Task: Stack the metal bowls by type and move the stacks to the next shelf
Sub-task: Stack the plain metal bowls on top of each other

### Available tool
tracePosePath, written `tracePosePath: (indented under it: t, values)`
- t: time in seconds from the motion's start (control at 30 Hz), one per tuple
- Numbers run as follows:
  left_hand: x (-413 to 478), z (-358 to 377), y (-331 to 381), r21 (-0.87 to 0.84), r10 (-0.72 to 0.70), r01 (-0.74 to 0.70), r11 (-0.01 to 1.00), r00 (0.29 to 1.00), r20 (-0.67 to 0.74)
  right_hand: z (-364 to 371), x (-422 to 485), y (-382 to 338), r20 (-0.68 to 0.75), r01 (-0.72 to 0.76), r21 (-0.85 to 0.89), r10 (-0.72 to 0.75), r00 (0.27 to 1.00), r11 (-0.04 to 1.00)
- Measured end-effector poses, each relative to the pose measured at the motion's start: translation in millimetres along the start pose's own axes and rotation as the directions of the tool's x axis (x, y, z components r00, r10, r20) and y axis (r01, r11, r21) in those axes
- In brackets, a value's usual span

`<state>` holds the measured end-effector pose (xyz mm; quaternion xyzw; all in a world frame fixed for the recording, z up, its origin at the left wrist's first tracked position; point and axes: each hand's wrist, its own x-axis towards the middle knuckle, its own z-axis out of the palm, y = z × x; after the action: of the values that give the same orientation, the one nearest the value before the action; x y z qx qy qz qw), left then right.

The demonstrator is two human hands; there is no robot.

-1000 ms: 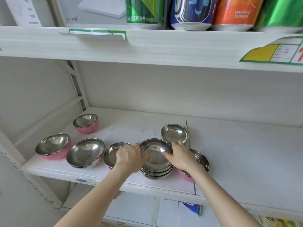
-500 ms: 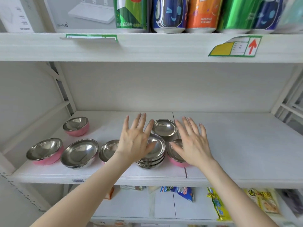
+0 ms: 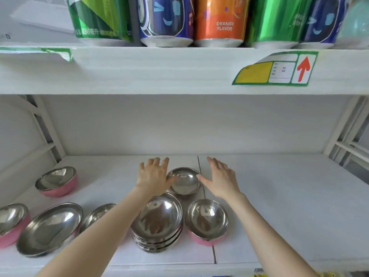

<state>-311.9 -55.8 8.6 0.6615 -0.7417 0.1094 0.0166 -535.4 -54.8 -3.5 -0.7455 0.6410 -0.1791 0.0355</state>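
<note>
A plain steel bowl (image 3: 184, 180) sits toward the back of the white shelf (image 3: 289, 206). My left hand (image 3: 153, 177) is at its left rim and my right hand (image 3: 221, 179) at its right rim, both with fingers spread; thumbs touch or nearly touch the bowl. In front stands a stack of steel bowls (image 3: 157, 222). A pink-sided bowl (image 3: 207, 221) stands to the stack's right. More bowls lie left: a large steel bowl (image 3: 50, 228), a pink bowl (image 3: 12, 222), another pink bowl (image 3: 57, 183), and a bowl (image 3: 97, 215) partly hidden by my forearm.
The shelf above (image 3: 179, 70) carries drink cans (image 3: 219, 21) and a price label (image 3: 273, 69). The shelf's right half (image 3: 299, 196) holds nothing. A seam (image 3: 201, 176) runs front to back through the shelf. A metal upright (image 3: 46, 132) stands at back left.
Both hands left the stack and reached farther back, now flanking the rear steel bowl. The camera moved closer and tilted up.
</note>
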Motion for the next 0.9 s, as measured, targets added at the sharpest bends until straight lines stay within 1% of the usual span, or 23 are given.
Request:
tracePosePath:
  t: [0.07, 0.13, 0.17, 0.23, 0.33, 0.4, 0.5, 0.57, 0.63, 0.67, 0.77, 0.9]
  values:
    - [21.2, 19.9, -3.5, -0.217, -0.101, 0.133, 0.967, 0.983, 0.153, 13.9, 18.1, 7.4, 0.121, -0.071, 0.09, 0.059, 0.991, 0.993]
    - [37.3, 38.7, -5.7, -0.387, -0.136, 0.251, 0.887, 0.944, 0.302, 27.8, 33.4, 14.0, 0.241, -0.174, 0.214, 0.12, 0.963, 0.961]
    - [44.2, 47.2, -6.8, -0.434, -0.137, 0.295, 0.851, 0.923, 0.359, 36.3, 40.5, 17.7, 0.291, -0.222, 0.269, 0.141, 0.946, 0.937]
    - [55.0, 60.2, -8.3, -0.483, -0.112, 0.357, 0.799, 0.879, 0.464, 52.9, 51.0, 23.9, 0.375, -0.292, 0.325, 0.161, 0.913, 0.899]
    - [65.3, 72.4, -11.2, -0.52, -0.038, 0.406, 0.751, 0.813, 0.58, 72.3, 61.0, 28.5, 0.442, -0.357, 0.398, 0.164, 0.882, 0.845]
    - [68.9, 78.2, -12.3, -0.563, 0.002, 0.431, 0.705, 0.793, 0.609, 79.5, 65.1, 28.1, 0.458, -0.371, 0.454, 0.145, 0.877, 0.81]
    - [72.5, 86.0, -9.0, -0.601, 0.062, 0.439, 0.668, 0.772, 0.633, 88.9, 69.8, 24.9, 0.432, -0.349, 0.489, 0.126, 0.893, 0.8]
    - [74.3, 88.9, -6.7, -0.633, 0.093, 0.474, 0.612, 0.751, 0.653, 94.8, 71.4, 23.8, 0.42, -0.35, 0.506, 0.13, 0.898, 0.789]
    - [74.6, 85.0, -5.3, -0.651, 0.114, 0.49, 0.581, 0.742, 0.661, 98.6, 72.9, 23.9, 0.424, -0.351, 0.525, 0.119, 0.898, 0.776]
    - [74.9, 82.3, -4.5, -0.652, 0.115, 0.491, 0.577, 0.742, 0.661, 100.2, 74.2, 24.7, 0.427, -0.356, 0.53, 0.121, 0.896, 0.769]
    - [74.0, 70.5, -3.8, -0.635, 0.091, 0.462, 0.619, 0.762, 0.642, 88.2, 75.5, 19.9, 0.394, -0.344, 0.549, 0.127, 0.91, 0.762]
    - [72.6, 52.0, -9.8, -0.672, 0.075, 0.436, 0.599, 0.805, 0.589, 59.5, 76.0, 10.0, 0.357, -0.298, 0.587, 0.09, 0.93, 0.753]
